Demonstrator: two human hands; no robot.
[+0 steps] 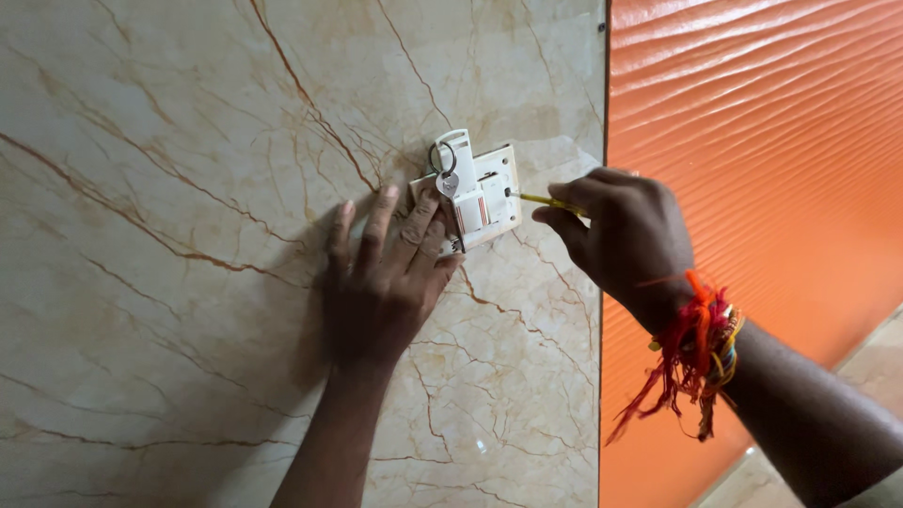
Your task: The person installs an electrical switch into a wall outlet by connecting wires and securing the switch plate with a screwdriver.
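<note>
A white switch plate (494, 193) sits tilted on a beige marble wall (169, 188). A key on a metal ring (446, 174) hangs at its upper left. My left hand (381, 277) lies flat on the wall with fingers spread, its fingertips touching the plate's left edge. My right hand (621, 235) is closed around a thin yellow screwdriver (546, 200), whose tip meets the right side of the plate. Red and yellow threads (691, 348) wrap my right wrist.
An orange ribbed panel (752, 141) fills the right side beyond a dark vertical seam (604, 113). A pale tiled floor (875, 357) shows at the lower right.
</note>
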